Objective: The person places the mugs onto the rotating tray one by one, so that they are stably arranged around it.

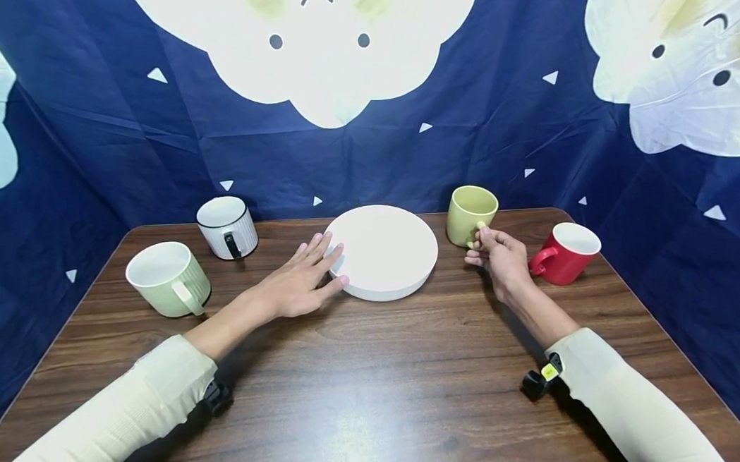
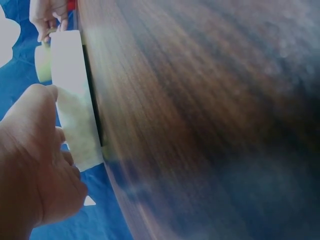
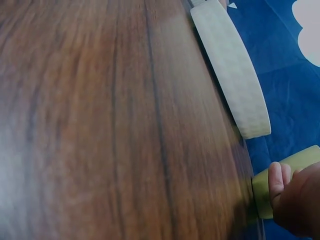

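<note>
Pinching the yellow mug [image 1: 460, 220] by its handle, likely for control, was the right hand [image 1: 505, 259]; the left hand [image 1: 300, 283], fingers spread, touched the disc [image 1: 384, 250], perhaps steadying it.

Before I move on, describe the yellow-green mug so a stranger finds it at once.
On the brown wooden table, find the round white disc near the far edge. Just right of it stands the yellow-green mug. Its colour and the right hand pinching its handle set it apart from the red mug further right.

Free room spans the near tabletop [image 1: 378, 372]; outward, the red mug [image 1: 567, 261] blocks the right grip [image 1: 505, 256]
</note>
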{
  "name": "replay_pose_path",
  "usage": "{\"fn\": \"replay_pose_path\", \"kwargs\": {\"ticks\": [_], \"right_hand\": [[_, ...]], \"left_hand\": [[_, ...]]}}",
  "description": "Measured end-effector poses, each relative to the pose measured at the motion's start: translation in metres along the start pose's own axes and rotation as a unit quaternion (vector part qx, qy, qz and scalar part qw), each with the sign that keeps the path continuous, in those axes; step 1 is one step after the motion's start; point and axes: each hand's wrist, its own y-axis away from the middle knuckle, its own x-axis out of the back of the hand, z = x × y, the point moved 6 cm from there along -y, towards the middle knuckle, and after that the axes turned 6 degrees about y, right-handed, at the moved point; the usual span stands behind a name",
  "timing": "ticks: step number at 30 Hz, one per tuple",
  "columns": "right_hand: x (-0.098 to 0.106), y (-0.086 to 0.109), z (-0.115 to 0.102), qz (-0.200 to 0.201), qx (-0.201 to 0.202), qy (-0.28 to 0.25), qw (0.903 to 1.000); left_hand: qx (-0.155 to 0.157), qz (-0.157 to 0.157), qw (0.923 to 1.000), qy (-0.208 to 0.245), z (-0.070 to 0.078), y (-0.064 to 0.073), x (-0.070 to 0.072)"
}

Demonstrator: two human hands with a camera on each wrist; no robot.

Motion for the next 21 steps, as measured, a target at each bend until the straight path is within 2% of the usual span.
{"fn": "replay_pose_path", "kwargs": {"ticks": [12,21], "right_hand": [[0.0021,-0.0021,0.0031,-0.021,0.005,0.019,0.9996],[0.002,0.0003,0.0032,-0.025,0.016,0.025,0.9992]], "left_hand": [[-0.006,0.0,1.0,-0.001,-0.0017,-0.0012,0.0001],[-0.014,-0.004,0.9993,-0.033,-0.0028,-0.002,0.0012]]}}
